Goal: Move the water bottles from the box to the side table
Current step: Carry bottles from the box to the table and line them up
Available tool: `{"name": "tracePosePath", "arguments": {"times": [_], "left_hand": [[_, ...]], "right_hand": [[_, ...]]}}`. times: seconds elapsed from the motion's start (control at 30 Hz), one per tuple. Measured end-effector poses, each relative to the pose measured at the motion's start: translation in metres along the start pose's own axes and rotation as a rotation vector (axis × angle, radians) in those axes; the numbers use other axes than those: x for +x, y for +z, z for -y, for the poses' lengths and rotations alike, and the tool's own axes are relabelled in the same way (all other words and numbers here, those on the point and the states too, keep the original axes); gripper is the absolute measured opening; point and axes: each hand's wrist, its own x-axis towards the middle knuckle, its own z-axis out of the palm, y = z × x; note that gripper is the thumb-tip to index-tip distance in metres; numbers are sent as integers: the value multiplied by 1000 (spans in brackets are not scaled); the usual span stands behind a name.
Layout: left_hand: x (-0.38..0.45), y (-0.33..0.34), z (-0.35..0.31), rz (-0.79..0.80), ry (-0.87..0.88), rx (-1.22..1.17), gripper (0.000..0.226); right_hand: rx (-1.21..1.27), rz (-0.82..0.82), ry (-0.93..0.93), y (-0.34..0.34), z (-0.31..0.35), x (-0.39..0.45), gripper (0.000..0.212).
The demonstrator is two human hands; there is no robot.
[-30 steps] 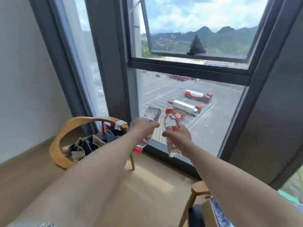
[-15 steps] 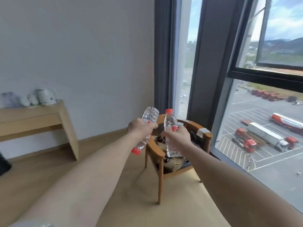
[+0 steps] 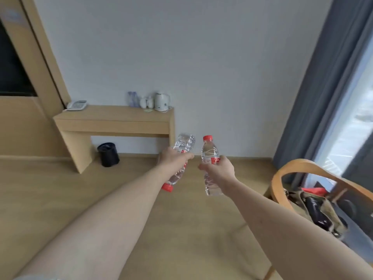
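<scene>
My left hand (image 3: pixel 174 161) grips a clear water bottle (image 3: pixel 184 144) upside down, its red cap pointing down toward the floor. My right hand (image 3: pixel 219 170) grips a second clear water bottle (image 3: pixel 210 151) upright, red cap on top. Both arms are stretched out in front of me, the bottles close together at mid-frame. The wooden side table (image 3: pixel 113 120) stands against the white wall ahead and to the left, well beyond both hands. The box is not in view.
On the side table stand a white kettle (image 3: pixel 162 101), small white cups (image 3: pixel 146 102), two bottles (image 3: pixel 132 99) and a phone (image 3: pixel 77 105). A black bin (image 3: pixel 108 154) sits under it. A wooden chair (image 3: pixel 302 178) holding bags is at the right, by a grey curtain (image 3: pixel 331 77).
The view has swung left from the window and chair to the wall with the side table. Both hands keep the same grip on their bottles, still held out in front.
</scene>
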Motion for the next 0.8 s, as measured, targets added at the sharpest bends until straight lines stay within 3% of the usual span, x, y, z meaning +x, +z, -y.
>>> {"name": "tracePosePath", "arguments": {"times": [0.1,0.2,0.37,0.8], "left_hand": [[52,-27,32,-106,-84,-48,40],[78,-45,43,-111,-119,2,43],[174,-83,53,-245,-207,-19,49],[359,-153,88,-373,-326,-102,41]], "right_hand": [[-32,137,-28,62,16,45,57],[-49,172,-46,88,28,65,58],[-50,294,-86,161,68,161,37],[-119,469,-174,327,148,317,44]]}}
